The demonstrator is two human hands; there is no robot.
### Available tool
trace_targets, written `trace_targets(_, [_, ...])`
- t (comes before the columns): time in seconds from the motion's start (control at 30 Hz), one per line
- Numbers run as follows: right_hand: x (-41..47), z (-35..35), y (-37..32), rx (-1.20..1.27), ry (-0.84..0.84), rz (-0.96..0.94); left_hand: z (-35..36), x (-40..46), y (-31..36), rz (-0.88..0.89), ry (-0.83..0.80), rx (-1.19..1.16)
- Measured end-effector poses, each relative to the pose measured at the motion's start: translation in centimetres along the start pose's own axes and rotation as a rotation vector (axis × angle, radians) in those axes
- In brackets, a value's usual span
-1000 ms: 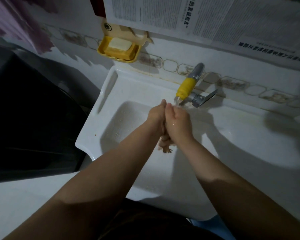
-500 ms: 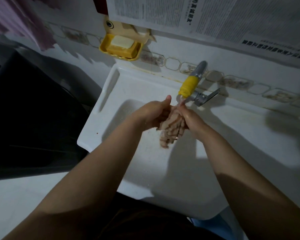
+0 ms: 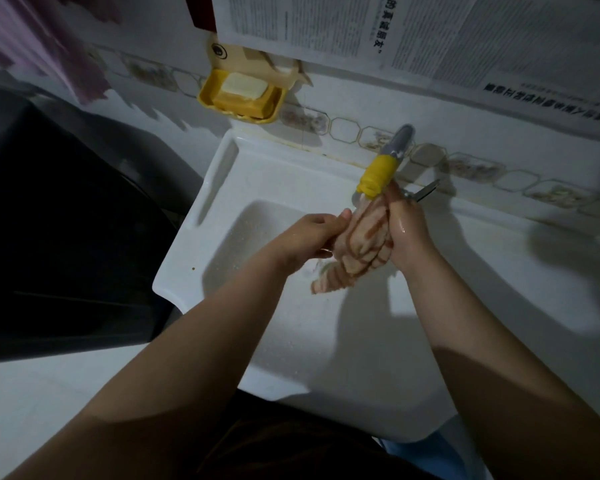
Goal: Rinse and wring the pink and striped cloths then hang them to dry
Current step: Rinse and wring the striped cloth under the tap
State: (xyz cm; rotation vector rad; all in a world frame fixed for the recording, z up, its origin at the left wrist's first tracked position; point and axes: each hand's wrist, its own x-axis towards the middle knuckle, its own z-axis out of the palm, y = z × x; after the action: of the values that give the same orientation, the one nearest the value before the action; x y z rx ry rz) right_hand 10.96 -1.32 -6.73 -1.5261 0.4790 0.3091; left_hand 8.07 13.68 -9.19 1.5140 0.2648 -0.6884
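Two Hands Bunched One Striped Cloth Under the Tap

Both hands held the striped cloth [image 3: 362, 244] over the white sink [image 3: 222, 161], directly below the yellow-sleeved tap [image 3: 378, 174]. The left hand [image 3: 309, 237] had its fingers [image 3: 317, 220] curled round the cloth's left edge, and the right hand [image 3: 407, 233] gripped the opposite side, its skin shining wet. Between them the fabric sat crumpled in pale folds with brown stripes, a loose end hanging toward the basin. Whether water was running could not be told in the dim light.

By my judgement the task stood at an early stage: this cloth was being rinsed or squeezed, not yet wrung out and not hung. No second cloth lay in the sink or in either hand. A pinkish fabric [image 3: 49, 46] hung blurred at the upper left against the wall; whether it was the task's pink cloth could not be decided. Rinsing of the other piece, wringing and hanging therefore seemed to remain.

As for writing, newspaper sheets [image 3: 326, 26] covered the wall above the tiles, printed in Chinese characters, with bold headlines beside dense columns; the text was too small and tilted to read reliably. A yellow soap dish [image 3: 207, 98] holding a pale soap bar [image 3: 245, 88] carried no legible brand.
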Motion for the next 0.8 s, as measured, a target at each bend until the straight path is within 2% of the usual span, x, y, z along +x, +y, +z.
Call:
trace_targets(0.1, [-0.2,0.8,-0.7,0.024,0.089,-0.031,1.0,0.2,0.8,-0.075,0.226,-0.095])
trace_targets(0.2, [-1.7,2.6,0.2,-0.209,0.118,-0.136,1.7,1.0,2.2,-0.183,0.352,-0.394])
trace_targets(0.27, [-3.0,3.6,0.8,-0.432,0.062,-0.209,2.5,1.5,3.0,-0.172,0.332,-0.423])
trace_targets(0.33, [-2.2,3.7,0.7,-0.554,0.135,-0.241,3.7,1.5,3.3,-0.177,0.321,-0.413])
trace_targets(0.43, [-0.4,3.2,-0.6,-0.657,0.234,-0.226,4.7,0.6,4.0,-0.236,0.281,-0.432])
trace_targets(0.5, [-1.5,4.0,-0.3,-0.617,0.224,-0.25,4.1,0.9,3.8,-0.225,0.301,-0.45])
trace_targets(0.6, [-3.9,4.7,0.5,-0.773,0.142,-0.444,3.7,1.1,3.2,-0.209,0.355,-0.53])
trace_targets(0.67, [-3.0,3.6,-0.4,-0.878,0.18,-0.38,4.7,0.6,3.1,-0.268,0.354,-0.58])
trace_targets(0.73, [-1.4,2.3,-1.0,-0.953,0.224,-0.266,5.6,1.0,3.0,-0.244,0.344,-0.555])
trace_targets(0.8, [-1.6,2.4,-0.8,-0.922,0.221,-0.293,5.4,1.4,3.0,-0.196,0.356,-0.526])
